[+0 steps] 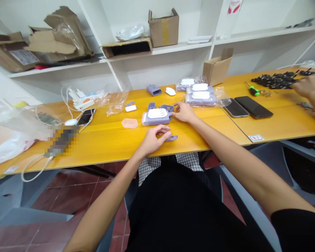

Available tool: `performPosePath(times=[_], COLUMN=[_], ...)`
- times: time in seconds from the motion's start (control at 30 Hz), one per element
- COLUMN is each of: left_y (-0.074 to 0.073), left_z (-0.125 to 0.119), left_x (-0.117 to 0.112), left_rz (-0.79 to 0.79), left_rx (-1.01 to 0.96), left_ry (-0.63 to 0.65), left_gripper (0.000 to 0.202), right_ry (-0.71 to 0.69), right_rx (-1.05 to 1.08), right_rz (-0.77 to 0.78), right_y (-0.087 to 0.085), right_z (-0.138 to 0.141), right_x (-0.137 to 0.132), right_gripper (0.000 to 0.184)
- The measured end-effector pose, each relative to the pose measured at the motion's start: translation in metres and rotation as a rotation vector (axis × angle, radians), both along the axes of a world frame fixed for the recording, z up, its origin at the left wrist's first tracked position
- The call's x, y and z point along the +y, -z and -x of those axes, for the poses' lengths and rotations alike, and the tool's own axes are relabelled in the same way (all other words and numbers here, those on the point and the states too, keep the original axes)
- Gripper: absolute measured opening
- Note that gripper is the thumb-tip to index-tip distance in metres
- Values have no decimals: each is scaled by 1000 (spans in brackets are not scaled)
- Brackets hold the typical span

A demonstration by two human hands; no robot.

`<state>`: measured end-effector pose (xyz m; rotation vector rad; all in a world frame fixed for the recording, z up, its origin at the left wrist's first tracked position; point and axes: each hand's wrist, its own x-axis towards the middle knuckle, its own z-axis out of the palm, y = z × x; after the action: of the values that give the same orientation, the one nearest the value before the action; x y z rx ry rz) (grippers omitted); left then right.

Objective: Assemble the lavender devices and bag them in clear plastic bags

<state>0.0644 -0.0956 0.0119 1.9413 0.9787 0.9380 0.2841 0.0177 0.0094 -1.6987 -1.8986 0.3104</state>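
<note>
My left hand (153, 138) rests near the front edge of the orange table (107, 140), fingers curled round a small lavender plastic part (172, 138). My right hand (183, 112) reaches further in, its fingers pinched on a small lavender piece (167, 107) beside a lavender device with a white top (156, 117). A pale pink pad (129, 123) lies just left of that device. More lavender shells (154, 90) and a white cap (170, 91) sit behind.
Bagged lavender-and-white devices (199, 94) are stacked at centre right, with two dark phones (246, 106) and a green screwdriver (252, 90) beyond. Another person's hand (308, 87) works among black parts (278, 79) at far right. Chargers, a phone and plastic bags lie at left; cardboard boxes fill the shelves.
</note>
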Motion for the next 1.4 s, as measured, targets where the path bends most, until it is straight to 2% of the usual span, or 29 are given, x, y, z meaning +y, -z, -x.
performPosePath(times=[0.1, 0.2, 0.43, 0.57, 0.63, 0.77, 0.9, 1.07, 1.27, 1.4], left_y=[-1, -2, -3, -5, -4, -2, -2, -3, -5, -6], left_z=[0, -1, -4, -4, -5, -5, -5, -5, -5, -5], left_x=[-2, -4, -6, -6, -5, -4, -4, -3, -3, -3], left_rz=[15, -6, 7, 36, 54, 82, 101, 102, 107, 118], left_rx=[41, 84, 98, 69, 65, 61, 73, 73, 72, 49], left_ry=[44, 67, 44, 31, 30, 35, 40, 23, 12, 4], left_gripper=[28, 29, 30, 27, 26, 23, 23, 24, 23, 22], right_ry=[19, 11, 55, -48, -75, -107, -123, -163, -226, -248], right_rx=[18, 37, 158, 199, 172, 151, 165, 179, 326, 350], right_rz=[-10, -51, -228, -275, -277, -293, -299, -288, -267, -259], right_y=[0, 3, 9, 11, 10, 5, 0, 3, 9, 9], right_z=[2, -4, -47, -59, -59, -51, -46, -46, -47, -45], right_x=[5, -1, -53, -75, -80, -86, -91, -90, -85, -86], right_gripper=[42, 34, 34, 65, 65, 50, 55, 57, 46, 45])
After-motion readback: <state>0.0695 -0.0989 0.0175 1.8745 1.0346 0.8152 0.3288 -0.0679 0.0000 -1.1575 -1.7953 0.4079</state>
